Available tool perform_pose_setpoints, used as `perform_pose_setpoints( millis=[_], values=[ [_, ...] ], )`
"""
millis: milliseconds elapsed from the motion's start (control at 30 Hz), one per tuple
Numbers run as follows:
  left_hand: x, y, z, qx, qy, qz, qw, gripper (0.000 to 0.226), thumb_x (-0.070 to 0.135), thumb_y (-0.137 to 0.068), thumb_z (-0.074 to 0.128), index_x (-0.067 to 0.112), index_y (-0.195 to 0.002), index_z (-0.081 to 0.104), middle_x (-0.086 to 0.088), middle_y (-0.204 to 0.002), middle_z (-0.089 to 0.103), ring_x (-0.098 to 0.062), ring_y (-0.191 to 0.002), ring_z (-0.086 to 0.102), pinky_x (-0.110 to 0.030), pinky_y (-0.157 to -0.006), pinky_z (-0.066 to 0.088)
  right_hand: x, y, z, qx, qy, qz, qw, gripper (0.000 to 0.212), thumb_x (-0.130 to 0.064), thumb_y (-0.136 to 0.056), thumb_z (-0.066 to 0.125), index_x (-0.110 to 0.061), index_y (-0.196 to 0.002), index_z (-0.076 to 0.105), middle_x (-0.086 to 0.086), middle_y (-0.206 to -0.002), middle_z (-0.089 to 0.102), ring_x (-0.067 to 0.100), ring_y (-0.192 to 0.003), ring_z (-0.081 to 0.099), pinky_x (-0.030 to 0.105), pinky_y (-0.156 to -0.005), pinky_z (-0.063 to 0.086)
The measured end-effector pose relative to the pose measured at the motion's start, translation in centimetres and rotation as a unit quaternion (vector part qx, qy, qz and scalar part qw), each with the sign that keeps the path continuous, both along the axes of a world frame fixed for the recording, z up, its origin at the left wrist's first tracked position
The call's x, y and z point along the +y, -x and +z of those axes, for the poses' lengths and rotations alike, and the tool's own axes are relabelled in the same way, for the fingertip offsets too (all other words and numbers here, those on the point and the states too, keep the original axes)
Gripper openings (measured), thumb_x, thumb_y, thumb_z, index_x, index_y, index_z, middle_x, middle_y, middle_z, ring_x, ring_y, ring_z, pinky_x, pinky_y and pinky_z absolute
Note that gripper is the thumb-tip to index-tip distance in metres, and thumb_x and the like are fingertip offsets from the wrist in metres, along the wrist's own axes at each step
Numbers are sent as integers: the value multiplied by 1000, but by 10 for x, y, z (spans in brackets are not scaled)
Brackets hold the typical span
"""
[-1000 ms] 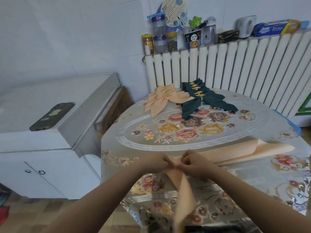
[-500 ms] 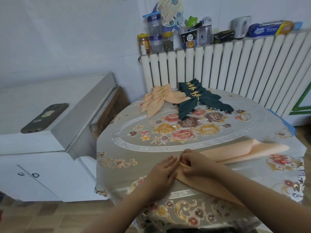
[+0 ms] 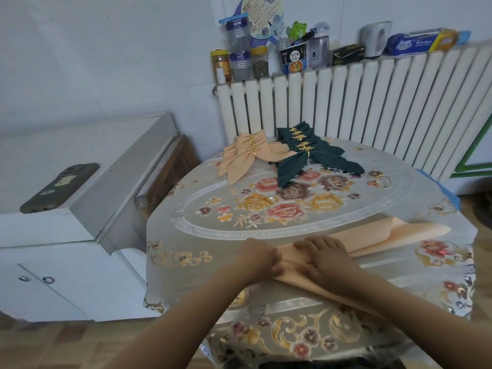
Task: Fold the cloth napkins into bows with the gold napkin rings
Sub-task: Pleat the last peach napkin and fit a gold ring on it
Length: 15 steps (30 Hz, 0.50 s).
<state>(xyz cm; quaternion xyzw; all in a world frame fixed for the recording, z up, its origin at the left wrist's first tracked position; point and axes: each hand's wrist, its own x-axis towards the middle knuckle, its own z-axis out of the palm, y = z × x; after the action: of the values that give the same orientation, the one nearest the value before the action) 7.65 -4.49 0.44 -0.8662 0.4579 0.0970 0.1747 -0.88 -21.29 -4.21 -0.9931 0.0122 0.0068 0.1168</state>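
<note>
A peach napkin (image 3: 372,234), folded into a long strip, lies along the near edge of the table (image 3: 186,235), bent near its middle with one end reaching toward me. My left hand (image 3: 257,258) has its fingers curled at the bend and pinches the cloth there. My right hand (image 3: 326,258) lies on the strip just right of it, fingers stretched out and pressing down. A loose gold napkin ring (image 3: 384,181) sits at the table's right side. Finished peach bows (image 3: 239,161) and dark green bows (image 3: 295,163) with gold rings are piled at the far edge.
A white radiator (image 3: 372,107) stands behind the table, with jars (image 3: 241,51) and boxes on top. A white cabinet (image 3: 80,235) is at the left, a phone (image 3: 60,187) lying on it. A floral cloth covers the table.
The napkin end that hung over the table's front edge now lies up on the table. Both hands have gone from pinching the middle to holding it down at the bend.
</note>
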Motion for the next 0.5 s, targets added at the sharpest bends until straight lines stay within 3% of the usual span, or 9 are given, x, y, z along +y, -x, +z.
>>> perform_pose_setpoints(
  millis=[67, 133, 200, 300, 400, 501],
  values=[
    [-9, 1, 6, -4, -9, 23, 1000, 41, 43, -95, 44, 11, -113, 63, -11, -94, 62, -28, -87, 58, -29, -68, 38, -10, -10, 13, 18, -19, -19, 999, 45, -52, -94, 35, -33, -134, 41, -7, -138, 43, 16, -128, 35, 33, -106, 22],
    [-16, 2, 10, -1, -5, 49, 999, 39, 43, -92, 51, 9, -101, 67, -10, -84, 60, -27, -80, 57, -29, -65, 35, -21, -22, 29, 24, 34, -44, 998, 36, -44, -94, 43, -30, -126, 51, -6, -129, 53, 18, -121, 42, 34, -102, 27],
    [-21, 3, 12, 6, -9, 65, 998, 40, 43, -90, 55, 5, -97, 67, -12, -91, 64, -28, -85, 60, -29, -64, 37, -32, -31, 38, 58, 89, -68, 992, 31, -44, -87, 51, -30, -115, 57, -6, -118, 59, 17, -112, 47, 36, -97, 29],
    [-28, 4, 17, 6, -15, 62, 998, 41, 44, -87, 60, 4, -96, 66, -12, -96, 66, -28, -89, 62, -30, -67, 42, -41, -45, 50, 138, 84, -98, 982, 28, -48, -80, 62, -24, -94, 61, -5, -95, 62, 16, -93, 54, 36, -90, 32],
    [-31, 4, 20, -3, -22, 45, 999, 43, 46, -86, 62, 4, -96, 65, -11, -93, 65, -27, -89, 62, -30, -67, 41, -36, -55, 60, 194, 72, -96, 974, 37, -46, -76, 69, -17, -64, 51, -3, -69, 54, 15, -68, 52, 28, -70, 41],
    [-31, 3, 19, -6, -18, 37, 999, 43, 47, -85, 63, 4, -95, 65, -10, -90, 64, -26, -87, 62, -29, -64, 39, -29, -56, 64, 201, 67, -105, 972, 37, -39, -77, 69, -17, -61, 45, -2, -66, 50, 17, -66, 51, 26, -61, 41]
  ],
)
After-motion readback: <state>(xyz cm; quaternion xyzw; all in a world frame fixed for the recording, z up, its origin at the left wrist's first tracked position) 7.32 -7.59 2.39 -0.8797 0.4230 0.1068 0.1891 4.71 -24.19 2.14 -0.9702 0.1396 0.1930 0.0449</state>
